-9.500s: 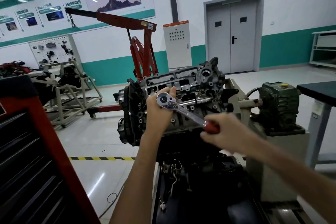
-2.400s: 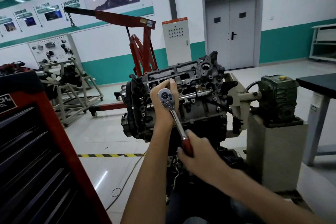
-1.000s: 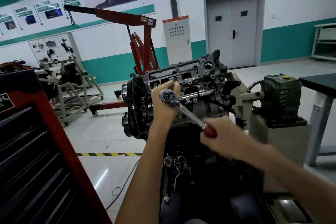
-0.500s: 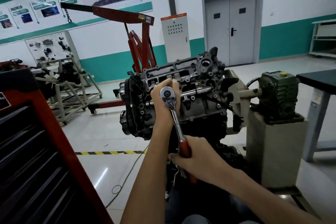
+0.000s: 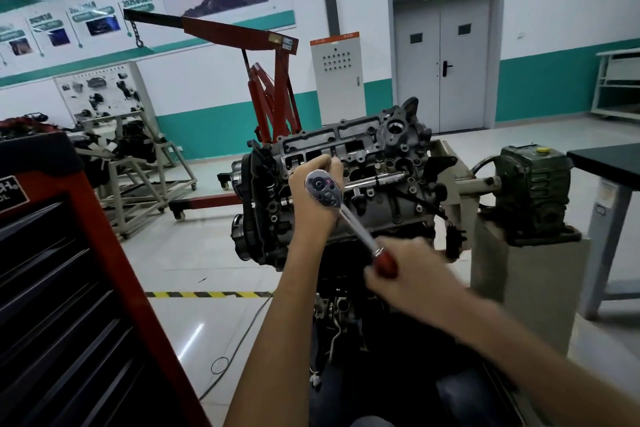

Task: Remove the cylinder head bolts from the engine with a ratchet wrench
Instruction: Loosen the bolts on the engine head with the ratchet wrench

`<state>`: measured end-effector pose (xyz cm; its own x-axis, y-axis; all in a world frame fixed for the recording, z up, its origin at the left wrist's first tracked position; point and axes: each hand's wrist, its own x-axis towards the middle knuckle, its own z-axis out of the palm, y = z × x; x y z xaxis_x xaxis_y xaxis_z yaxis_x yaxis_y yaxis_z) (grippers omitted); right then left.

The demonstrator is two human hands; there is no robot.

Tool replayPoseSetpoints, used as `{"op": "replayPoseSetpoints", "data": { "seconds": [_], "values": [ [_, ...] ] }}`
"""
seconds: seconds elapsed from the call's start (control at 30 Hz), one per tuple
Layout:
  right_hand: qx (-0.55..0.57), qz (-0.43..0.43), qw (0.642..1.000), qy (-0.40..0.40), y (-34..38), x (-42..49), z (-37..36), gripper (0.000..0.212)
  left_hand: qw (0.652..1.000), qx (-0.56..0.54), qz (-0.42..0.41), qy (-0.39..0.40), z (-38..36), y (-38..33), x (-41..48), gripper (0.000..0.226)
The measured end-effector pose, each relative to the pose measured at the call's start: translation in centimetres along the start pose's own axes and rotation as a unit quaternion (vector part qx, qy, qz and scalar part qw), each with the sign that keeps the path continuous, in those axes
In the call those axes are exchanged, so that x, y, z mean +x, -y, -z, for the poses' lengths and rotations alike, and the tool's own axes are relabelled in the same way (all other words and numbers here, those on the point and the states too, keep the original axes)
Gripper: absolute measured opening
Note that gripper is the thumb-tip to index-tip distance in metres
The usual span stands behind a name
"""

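Observation:
The engine [image 5: 388,184] hangs on a stand at mid-frame with its cylinder head facing me. A chrome ratchet wrench [image 5: 349,218] with a red grip has its round head set against the cylinder head. My left hand [image 5: 311,198] curls round the ratchet's head and the extension behind it, which hides the bolt. My right hand [image 5: 412,274] grips the red handle, lower right of the ratchet head; the handle slants down to the right. The right hand is motion-blurred.
A red and black tool cabinet [image 5: 69,288] fills the lower left. The stand's green gearbox [image 5: 533,191] sits on a grey pedestal [image 5: 526,288] to the right. A red engine hoist [image 5: 270,87] stands behind the engine. A dark table [image 5: 609,163] is at the far right.
The handle has swung from pointing nearly straight down to slanting down-right, my right hand moving up and right with it. My left hand stays on the ratchet head.

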<state>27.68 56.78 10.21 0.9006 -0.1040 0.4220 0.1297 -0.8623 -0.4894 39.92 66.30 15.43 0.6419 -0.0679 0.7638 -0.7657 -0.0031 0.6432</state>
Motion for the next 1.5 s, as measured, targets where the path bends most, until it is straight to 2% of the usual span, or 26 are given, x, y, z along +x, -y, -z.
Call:
{"op": "replayPoseSetpoints", "data": {
  "seconds": [0.07,0.1,0.13,0.23,0.3,0.4,0.5,0.57,0.63,0.73,0.83,0.9,0.93,1.0,1.07,1.17,1.2,1.27,1.3,1.37,1.43,1.5],
  "values": [
    [0.171,-0.021,0.984,0.045,1.8,-1.1,-3.3,0.026,1.0,0.0,0.001,-0.003,-0.5,-0.2,0.0,0.048],
    [0.214,-0.018,0.975,0.049,2.2,-1.2,-4.3,0.026,1.0,0.002,-0.004,-0.001,-0.5,-0.3,0.0,0.048],
    [0.209,-0.01,0.976,0.052,2.3,-1.0,-4.4,0.025,1.0,0.003,-0.006,0.002,-0.4,-0.3,-0.1,0.047],
    [0.063,0.024,0.997,0.039,0.3,0.3,-1.1,0.027,1.0,0.003,-0.009,0.029,0.5,-0.1,-0.2,0.043],
    [-0.03,0.061,0.998,0.011,-1.4,1.9,3.2,0.03,0.998,0.004,-0.021,0.055,0.9,-0.1,-0.1,0.041],
    [-0.184,0.119,0.973,-0.072,-2.3,4.4,8.7,0.024,0.996,0.025,-0.027,0.078,0.6,-0.2,0.0,0.042],
    [-0.221,0.103,0.965,-0.098,-2.0,4.2,8.6,0.021,0.998,0.023,-0.024,0.048,0.2,0.0,0.0,0.043],
    [-0.152,0.064,0.983,-0.081,-1.8,2.3,5.5,0.022,1.0,0.011,-0.015,0.013,0.0,0.3,0.0,0.044],
    [-0.004,0.003,0.999,-0.033,-0.7,0.6,1.7,0.025,1.0,0.002,-0.003,-0.008,-0.5,0.3,0.0,0.046],
    [0.245,-0.032,0.967,0.056,1.5,-0.5,-3.0,0.025,1.0,-0.028,0.007,-0.005,-0.9,0.2,-0.2,0.048],
    [0.319,-0.023,0.939,0.127,1.4,-0.3,-2.8,0.022,1.0,-0.007,0.001,0.021,-0.5,0.2,-0.2,0.044],
    [0.264,-0.024,0.953,0.144,0.0,0.7,-0.1,0.022,0.998,0.015,-0.008,0.055,0.1,0.3,0.1,0.044],
    [0.197,-0.019,0.971,0.132,-0.7,1.5,1.8,0.021,0.997,0.022,-0.016,0.071,0.5,0.3,0.2,0.043],
    [-0.008,0.028,0.997,0.067,-1.6,3.4,5.8,0.022,0.995,0.027,-0.027,0.089,0.8,0.2,0.6,0.039],
    [-0.159,0.079,0.984,0.004,-1.5,4.8,8.6,0.029,0.994,0.039,-0.032,0.093,0.7,0.0,0.8,0.039],
    [-0.199,0.073,0.977,-0.009,-1.4,4.2,7.8,0.025,0.998,0.019,-0.029,0.052,0.2,0.1,0.4,0.042],
    [-0.165,0.06,0.984,-0.015,-1.4,3.3,6.1,0.022,0.999,0.002,-0.02,0.031,0.0,0.2,0.2,0.041],
    [-0.01,0.009,1.0,-0.027,-0.5,1.0,1.9,0.024,1.0,-0.016,-0.001,-0.002,-0.4,0.2,0.1,0.041],
    [0.098,-0.017,0.995,-0.016,0.3,0.0,-0.1,0.027,1.0,-0.023,0.006,-0.01,-0.7,0.2,0.1,0.044],
    [0.281,-0.046,0.958,0.028,2.0,-1.1,-3.0,0.026,1.0,-0.027,0.011,-0.009,-1.3,-0.2,0.2,0.047],
    [0.357,-0.05,0.93,0.073,2.5,-1.3,-3.6,0.02,1.0,-0.015,0.007,0.003,-1.4,-0.4,0.1,0.046],
    [0.336,-0.044,0.935,0.101,1.3,-0.6,-2.1,0.023,0.999,-0.023,0.004,0.023,-0.8,-0.2,0.0,0.043]
  ]
}}
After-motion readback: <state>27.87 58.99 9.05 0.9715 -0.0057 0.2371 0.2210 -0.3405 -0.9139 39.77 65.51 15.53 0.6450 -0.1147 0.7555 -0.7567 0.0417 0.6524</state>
